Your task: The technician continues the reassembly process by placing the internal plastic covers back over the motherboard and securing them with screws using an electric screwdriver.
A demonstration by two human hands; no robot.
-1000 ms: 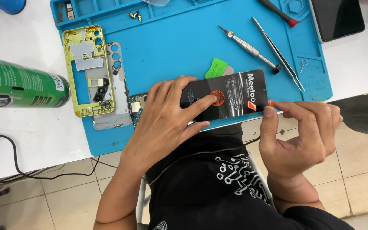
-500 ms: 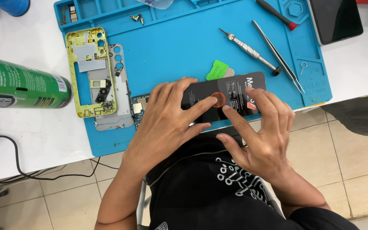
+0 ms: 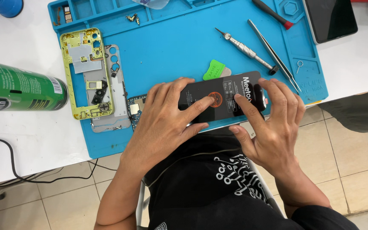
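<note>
Both hands, left hand (image 3: 167,115) and right hand (image 3: 273,123), spread flat on black battery (image 3: 222,100), beside green pick (image 3: 214,69), screwdriver (image 3: 245,50), tweezers (image 3: 273,54).

A flat black rectangular battery (image 3: 226,96) with white print and an orange round mark lies face up, slightly tilted, at the lower edge of the blue work mat, right of the frame's centre. Fingers cover both of its ends, so its outline shows only partly.
</note>
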